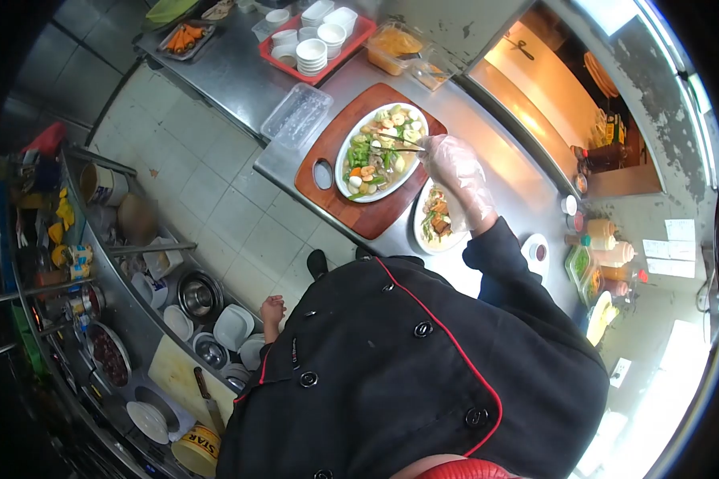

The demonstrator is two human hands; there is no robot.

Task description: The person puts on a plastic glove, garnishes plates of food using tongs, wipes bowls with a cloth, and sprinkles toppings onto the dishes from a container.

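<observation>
My right hand (458,172), in a clear plastic glove, is closed on thin metal tongs (398,144). The tongs' tips reach over an oval white plate (344,152) of mixed vegetables (379,160), with green, orange and pale pieces. That plate rests on a brown wooden board (315,152), which has an oval metal inset (323,174). Below my right wrist, a second white plate (418,231) holds noodles with brown pieces, partly hidden by the hand. My bare left hand (272,308) hangs low at my side, fingers loosely bent and holding nothing I can see.
A clear plastic container (296,116) stands left of the board. Behind it is a red tray (362,36) of white bowls. Sauce bottles (615,254) line the right wall. On the left, a lower counter carries steel bowls (200,294), a cutting board (176,369) and a knife (208,399).
</observation>
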